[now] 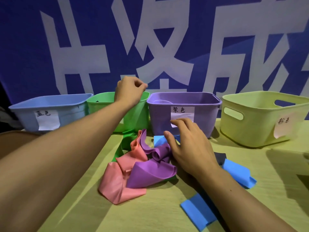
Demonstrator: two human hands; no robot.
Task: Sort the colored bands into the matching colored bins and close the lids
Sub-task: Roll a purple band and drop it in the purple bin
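**Behind the counter, four bins in a row and a heap of bands in front**

Across the back hangs a large blue banner with pale characters (117, 39), and below it I see the yellow-green cloth-covered counter (150, 215). On it stand four plastic bins side by side: a pale blue rectangular bin (50, 111) at far left, a green bin (137, 113) just beside it, a purple bin (182, 113) with a paper label, and a pale yellow bin with handle slots (255, 119) at right. All four stand open.

My left hand (128, 91) is raised over the green bin's rim, fingers curled together at the tips; whether they pinch anything I cannot tell. My right hand (189, 146) hovers over the heap with fingers spread and relaxed, holding nothing.

The heap lies in front of the green and purple bins: crumpled pink elastic bands (120, 183), purple bands (150, 173) on top of them, and a green band (123, 144) trailing toward the green bin. Folded blue bands (197, 213) lie apart to the right.
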